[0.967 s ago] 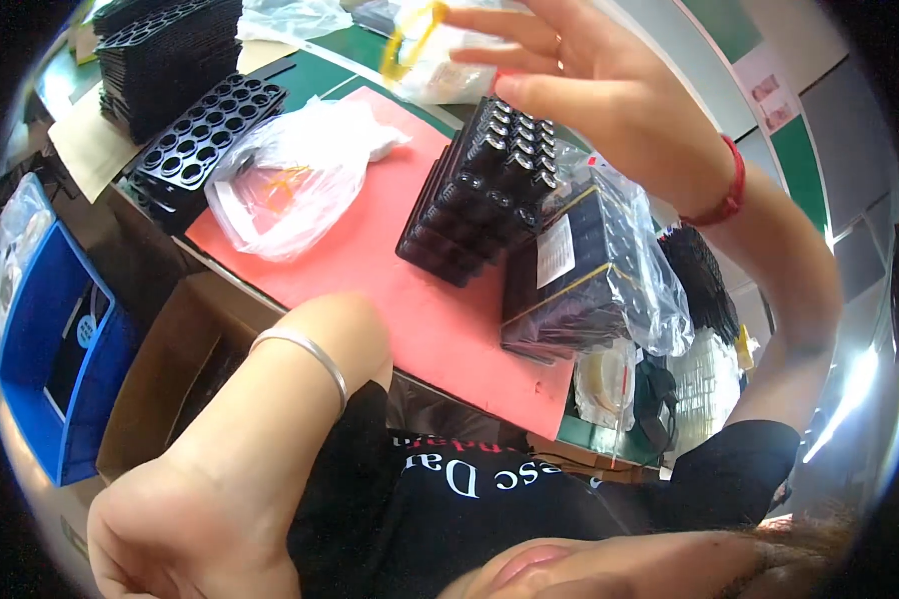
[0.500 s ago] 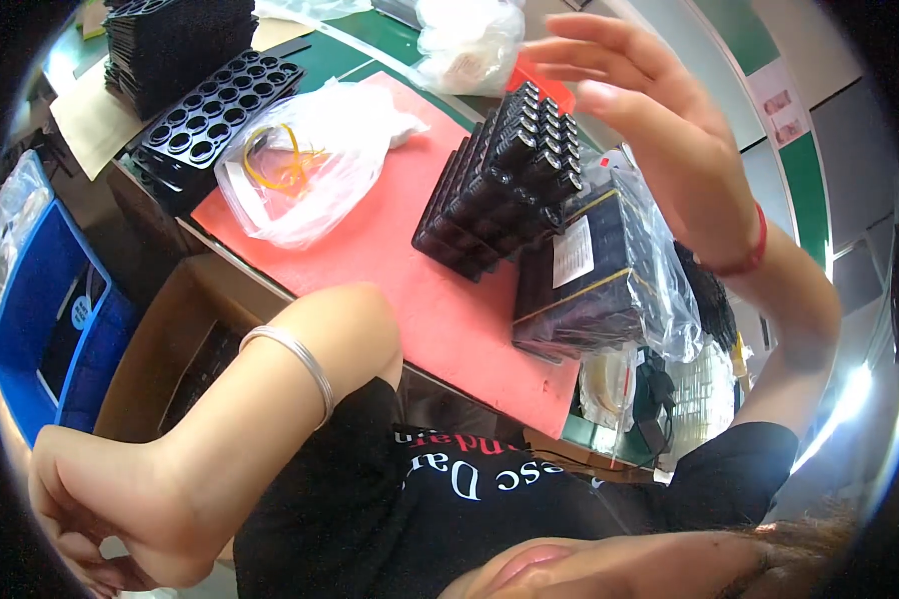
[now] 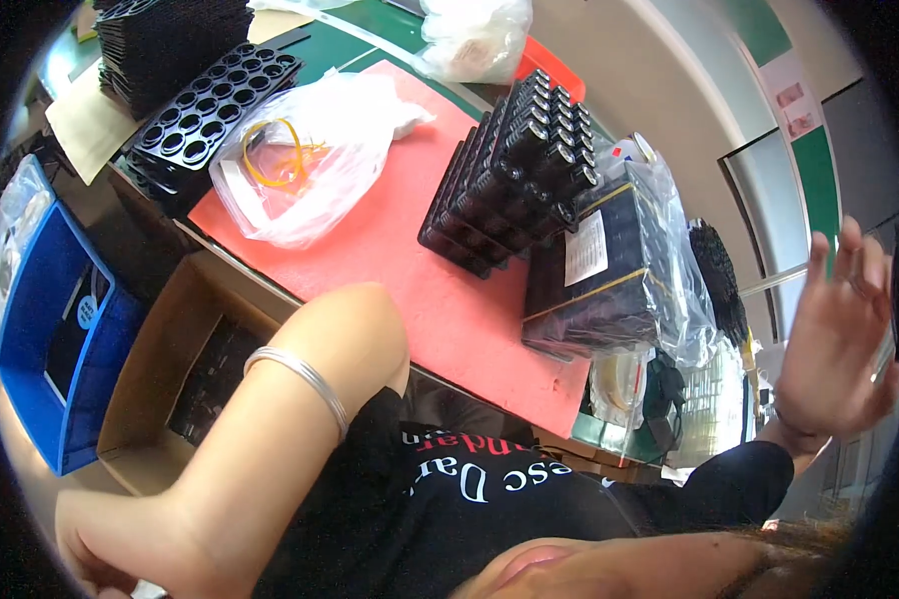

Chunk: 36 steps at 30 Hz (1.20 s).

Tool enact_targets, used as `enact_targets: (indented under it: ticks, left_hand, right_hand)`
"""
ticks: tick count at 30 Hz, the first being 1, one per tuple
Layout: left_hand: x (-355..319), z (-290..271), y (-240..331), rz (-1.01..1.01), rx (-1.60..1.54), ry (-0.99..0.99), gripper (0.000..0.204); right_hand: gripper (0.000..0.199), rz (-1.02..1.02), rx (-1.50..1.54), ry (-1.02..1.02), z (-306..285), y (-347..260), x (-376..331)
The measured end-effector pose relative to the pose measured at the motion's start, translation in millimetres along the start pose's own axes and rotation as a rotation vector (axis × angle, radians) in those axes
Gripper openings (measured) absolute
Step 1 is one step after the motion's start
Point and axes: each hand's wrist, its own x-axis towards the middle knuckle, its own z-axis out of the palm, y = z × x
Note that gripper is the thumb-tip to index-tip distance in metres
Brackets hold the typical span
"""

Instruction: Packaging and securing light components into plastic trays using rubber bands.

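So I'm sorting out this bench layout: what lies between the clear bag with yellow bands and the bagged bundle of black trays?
In the head view, a tilted stack of black trays stands between the clear bag and the bagged bundle, on the red mat.

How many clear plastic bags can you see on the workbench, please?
3: one bag with yellow rings on the red mat, one white-filled bag at the far edge, one wrapped around the black tray bundle. Others may be hidden.

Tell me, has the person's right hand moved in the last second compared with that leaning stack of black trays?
Yes. The right hand was above the leaning stack of black trays on the red mat; now it is raised, open and empty, off to their right.
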Motion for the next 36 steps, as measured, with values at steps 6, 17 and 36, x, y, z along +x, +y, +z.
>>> enact_targets:
  ticks: [6, 17, 36]
  left_hand:
    - [-33, 34, -5, -0.003, -0.089, -0.148, 0.03]
    - [-39, 46, 15, 0.252, 0.193, -0.345, 0.02]
    - [-33, 14, 17, -0.064, -0.04, -0.018, 0.015]
  right_hand:
    - [0.075, -0.31, -0.191, 0.894, 5, -15, -10]
    - [0.032, 0.002, -0.084, 0.202, 18, 24, 11]
    - [0.048, -0.37, -1.292, -1.157, 168, 229, 120]
